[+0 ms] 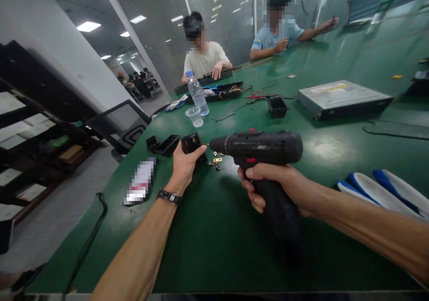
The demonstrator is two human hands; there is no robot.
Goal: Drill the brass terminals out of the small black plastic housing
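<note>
My right hand [268,182] is wrapped round the grip of a black cordless drill [264,147], its chuck facing left. The bit reaches into a small black plastic box [191,141], which my left hand [185,162] grips with the thumb near the bit tip. What the bit touches inside the box is too small to make out. Several small brass pieces [217,160] lie on the table just under the chuck. Left of my left hand sit further black box parts [168,144].
A water bottle [198,93] and a clear plastic cup [194,117] stand beyond my left hand. Blue-and-white gloves [385,189] lie at the right, a metal disc drive [343,99] behind them. Another black box [277,107] is farther back. Two people sit across the green table [214,247].
</note>
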